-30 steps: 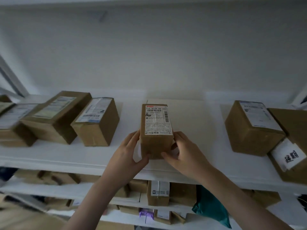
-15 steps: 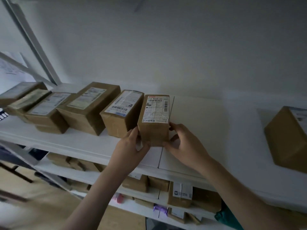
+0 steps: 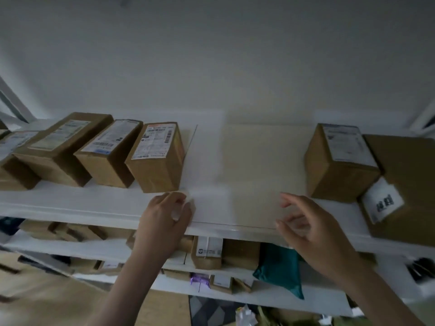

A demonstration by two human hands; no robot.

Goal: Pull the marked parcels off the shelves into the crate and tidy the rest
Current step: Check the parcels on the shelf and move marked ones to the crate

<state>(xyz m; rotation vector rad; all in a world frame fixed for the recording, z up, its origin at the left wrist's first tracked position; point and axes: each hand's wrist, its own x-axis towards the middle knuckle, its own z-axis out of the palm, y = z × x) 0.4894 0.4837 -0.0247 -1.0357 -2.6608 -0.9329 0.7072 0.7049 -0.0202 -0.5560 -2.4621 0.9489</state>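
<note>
A brown parcel with a red-topped white label [image 3: 157, 158] stands on the top white shelf [image 3: 70, 203], close against the right end of a row of brown parcels [image 3: 108, 151]. My left hand [image 3: 164, 220] hovers at the shelf's front edge just below that parcel, fingers loosely curled and holding nothing. My right hand [image 3: 301, 222] is farther right over the shelf edge, fingers spread, touching no parcel. No crate is in view.
A labelled brown box [image 3: 339, 161] and a larger box with a white tag [image 3: 404, 184] sit at the right of the shelf. A flat beige sheet [image 3: 263, 172] lies between. Lower shelves hold small boxes [image 3: 207, 250] and a teal bag [image 3: 280, 267].
Both hands slid the red-labelled parcel left against the row, then let go and drew back to the shelf edge. The right hand has moved rightward.
</note>
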